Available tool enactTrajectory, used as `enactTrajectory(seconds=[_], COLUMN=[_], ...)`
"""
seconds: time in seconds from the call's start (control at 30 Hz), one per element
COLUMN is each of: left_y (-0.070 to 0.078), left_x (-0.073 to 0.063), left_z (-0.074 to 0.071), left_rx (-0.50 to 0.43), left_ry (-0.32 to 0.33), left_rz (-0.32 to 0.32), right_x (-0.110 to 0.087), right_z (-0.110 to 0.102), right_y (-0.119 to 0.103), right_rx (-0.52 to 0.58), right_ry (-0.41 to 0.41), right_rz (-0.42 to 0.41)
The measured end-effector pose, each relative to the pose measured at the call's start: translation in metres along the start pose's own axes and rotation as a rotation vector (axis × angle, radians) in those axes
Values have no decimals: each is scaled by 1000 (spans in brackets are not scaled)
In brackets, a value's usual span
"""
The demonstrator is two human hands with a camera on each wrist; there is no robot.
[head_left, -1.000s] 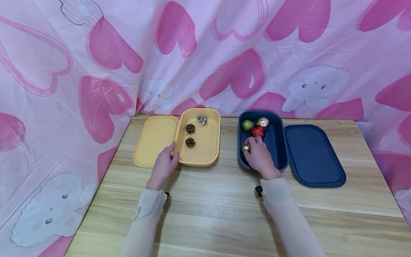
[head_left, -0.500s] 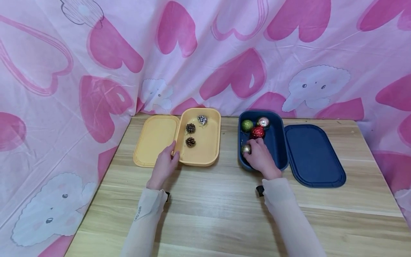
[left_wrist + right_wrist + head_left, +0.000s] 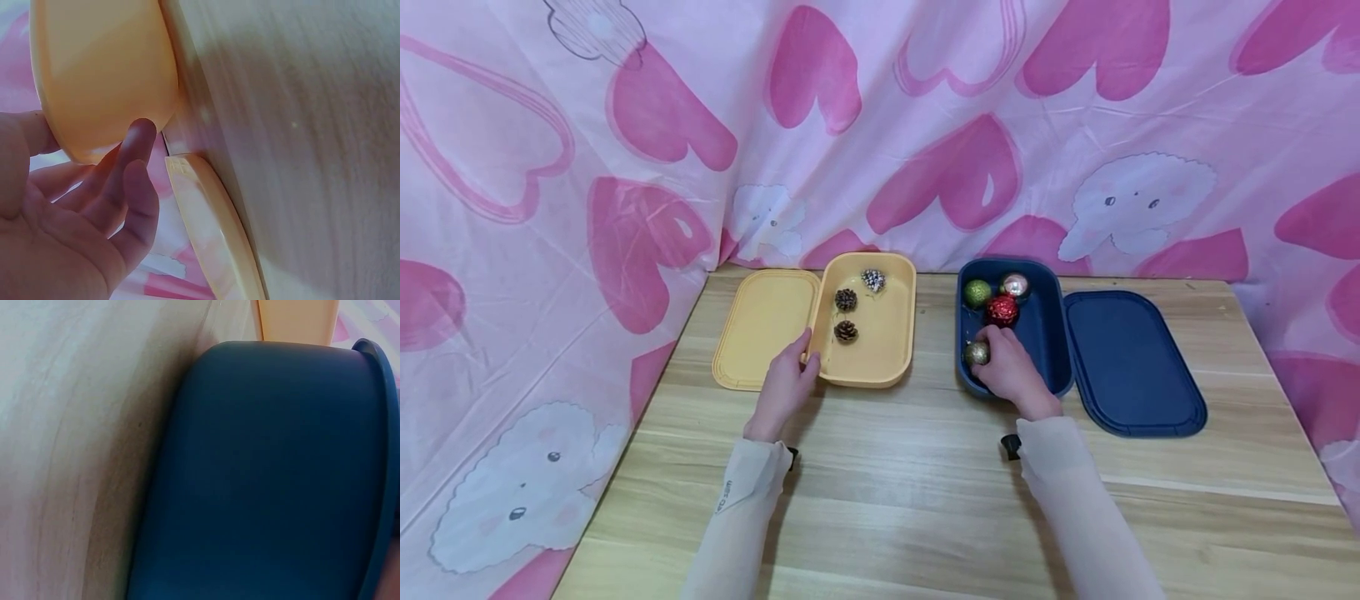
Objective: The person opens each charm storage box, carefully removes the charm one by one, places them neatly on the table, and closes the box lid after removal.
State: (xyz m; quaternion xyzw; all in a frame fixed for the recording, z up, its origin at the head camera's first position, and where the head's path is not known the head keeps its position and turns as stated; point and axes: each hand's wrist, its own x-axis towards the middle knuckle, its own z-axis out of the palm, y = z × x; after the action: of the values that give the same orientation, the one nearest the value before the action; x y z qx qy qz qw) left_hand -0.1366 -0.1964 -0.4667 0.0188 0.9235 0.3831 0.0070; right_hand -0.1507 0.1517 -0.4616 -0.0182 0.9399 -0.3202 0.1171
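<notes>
My left hand [image 3: 784, 385] grips the near left corner of the yellow box [image 3: 880, 371]. In the left wrist view its thumb is at the rim and its fingers [image 3: 139, 137] curl along the outer wall. Three pine cones lie in that box: a white-tipped one [image 3: 873, 280] and two brown ones [image 3: 846, 299]. My right hand [image 3: 1011, 367] reaches into the navy box [image 3: 1060, 333] and pinches a gold Christmas ball [image 3: 977, 352]; some fingertips are hidden. Beyond it lie a red ball [image 3: 1002, 310], a green ball [image 3: 977, 293] and a silvery pink ball [image 3: 1015, 287].
A yellow lid [image 3: 766, 329] lies left of the yellow box, a navy lid [image 3: 1138, 362] right of the navy box. The wooden table [image 3: 895, 492] backs onto a pink heart-print curtain [image 3: 925, 125]. In the right wrist view the navy box wall [image 3: 262, 475] fills most of the frame.
The gold ball has moved slightly toward me within the navy box and shows more clearly beside my right fingers. My left hand stays at the yellow box's corner.
</notes>
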Motion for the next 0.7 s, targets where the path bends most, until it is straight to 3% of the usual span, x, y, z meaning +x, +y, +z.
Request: enactTrajectory(seconds=[0.27,0.43,0.7], left_y=[-2,-4,-5], left_x=[-1,-1,-2], left_z=[-3,-8,-11], left_rx=[-90,-120,-65], left_ry=[-27,-54,-140], left_rz=[-34,9,63], right_x=[-1,-1,0], right_z=[1,1,0], right_y=[1,3,2], right_rx=[3,5,1], right_ry=[-5,3,8], right_rz=[5,-5,-4])
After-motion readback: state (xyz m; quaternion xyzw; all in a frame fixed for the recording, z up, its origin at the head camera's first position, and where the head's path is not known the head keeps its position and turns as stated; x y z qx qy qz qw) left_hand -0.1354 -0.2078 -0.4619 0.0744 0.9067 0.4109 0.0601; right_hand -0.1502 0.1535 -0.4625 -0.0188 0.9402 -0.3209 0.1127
